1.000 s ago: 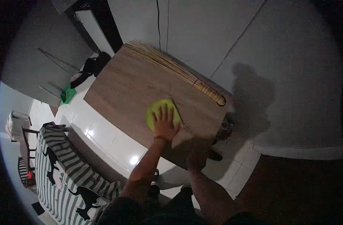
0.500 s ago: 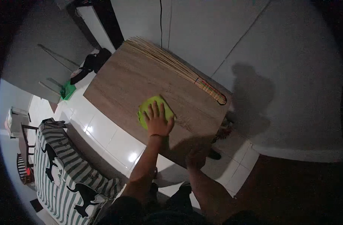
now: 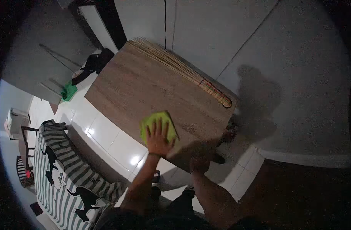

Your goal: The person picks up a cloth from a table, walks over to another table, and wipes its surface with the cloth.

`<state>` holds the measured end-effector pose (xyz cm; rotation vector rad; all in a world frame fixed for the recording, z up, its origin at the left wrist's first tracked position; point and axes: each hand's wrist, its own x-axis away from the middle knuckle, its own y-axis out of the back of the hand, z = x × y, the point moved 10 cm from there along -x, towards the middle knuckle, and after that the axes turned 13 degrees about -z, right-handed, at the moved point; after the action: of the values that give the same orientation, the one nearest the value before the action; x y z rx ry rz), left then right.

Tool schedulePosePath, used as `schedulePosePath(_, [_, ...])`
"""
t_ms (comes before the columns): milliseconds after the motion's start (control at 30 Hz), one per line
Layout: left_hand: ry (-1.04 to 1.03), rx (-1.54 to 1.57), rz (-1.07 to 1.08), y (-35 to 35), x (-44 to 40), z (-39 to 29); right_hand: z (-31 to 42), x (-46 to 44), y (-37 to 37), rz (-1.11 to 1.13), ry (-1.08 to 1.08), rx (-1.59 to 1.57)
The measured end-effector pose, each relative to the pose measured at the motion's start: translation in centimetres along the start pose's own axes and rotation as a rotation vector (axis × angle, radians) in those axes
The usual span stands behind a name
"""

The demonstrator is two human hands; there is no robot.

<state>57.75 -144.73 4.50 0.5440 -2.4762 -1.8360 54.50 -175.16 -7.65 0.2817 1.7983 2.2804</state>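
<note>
My left hand (image 3: 159,142) lies flat with fingers spread on a folded yellow-green cloth (image 3: 160,117), pressing it to the wooden tabletop (image 3: 121,84) close to the near edge. The cloth shows beyond and around the fingers. At the table's near right side my right hand (image 3: 200,160) rests against the edge, in dark shadow; its fingers cannot be made out. A stick broom (image 3: 179,65) lies along the far edge of the table, its bound handle end toward the right.
A grey wall (image 3: 290,46) rises behind the table. At left, a striped cover with black cat figures (image 3: 68,168) drapes over furniture. White floor tiles (image 3: 116,142) run between. Beyond the table's left end are dark items (image 3: 95,63) and a green dustpan-like object (image 3: 69,91).
My left hand and the cloth have slid toward me, nearer the table's near edge. My right hand has stayed about where it was.
</note>
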Motion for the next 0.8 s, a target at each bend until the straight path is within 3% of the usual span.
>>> schedulePosePath(33, [0.085, -0.024, -0.049, 0.6, -1.4, 1.4, 0.8, -0.3, 1.2, 0.001, 0.002, 0.002])
schedulePosePath(100, [0.124, -0.047, -0.109, -0.7, -4.4, 2.5, 2.9, -0.5, 2.5, 0.249, -0.031, 0.111])
schedulePosePath(167, [0.155, -0.070, -0.170, -0.8, -6.1, 2.1, 3.1, -0.3, 2.7, 0.240, -0.031, 0.077])
schedulePosePath(233, [0.084, -0.153, -0.019, -2.6, -7.1, -0.8, 3.7, -0.2, 3.7, 0.229, -0.035, 0.049])
schedulePosePath(300, [0.016, -0.193, 0.001, -3.9, -5.3, -3.0, 5.9, 0.3, 8.0, 0.203, -0.237, -0.196])
schedulePosePath(367, [-0.163, 0.015, 0.053, -5.0, -2.0, -6.3, 5.9, -0.2, 8.1, 0.236, -0.315, -0.220])
schedulePosePath(400, [-0.164, 0.015, 0.053, -6.3, -0.1, -6.0, 5.2, -0.2, 7.8, 0.268, -0.390, -0.242])
schedulePosePath(433, [-0.339, -0.213, -0.120, -6.9, 1.9, -6.5, 3.3, 0.0, 5.6, 0.267, -0.391, -0.240])
schedulePosePath(467, [-0.511, -0.442, -0.294, -6.8, 3.5, -7.4, 1.8, -0.3, 2.4, 0.177, -0.098, -0.063])
schedulePosePath(500, [-0.509, -0.442, -0.294, -6.2, 3.9, -6.8, 3.5, -0.4, 2.4, 0.084, 0.196, 0.114])
schedulePosePath(533, [-0.455, -0.330, -0.202, -6.0, 4.2, -5.6, 2.9, -0.3, 1.5, 0.086, 0.197, 0.116])
schedulePosePath(600, [-0.399, -0.214, -0.105, -3.5, 3.9, -4.3, 1.9, -0.5, 3.8, 0.079, -0.230, -0.244])
schedulePosePath(633, [-0.206, -0.131, -0.026, -1.2, 1.5, -2.3, 1.5, -0.3, 3.6, 0.081, -0.230, -0.239])
schedulePosePath(667, [-0.013, -0.048, 0.054, -0.6, -0.4, -0.3, 2.5, -0.3, 3.6, 0.120, -0.073, -0.057])
schedulePosePath(700, [-0.009, -0.047, 0.055, -1.0, -2.0, 0.2, 3.4, -0.1, 3.3, 0.158, 0.086, 0.124])
schedulePosePath(733, [0.101, -0.097, -0.032, -1.3, -3.6, 2.0, 3.3, 0.0, 2.8, 0.159, 0.086, 0.125])
schedulePosePath(800, [0.210, -0.150, -0.118, -1.2, -5.5, 3.0, 0.7, 0.2, 2.6, 0.149, -0.338, -0.089])
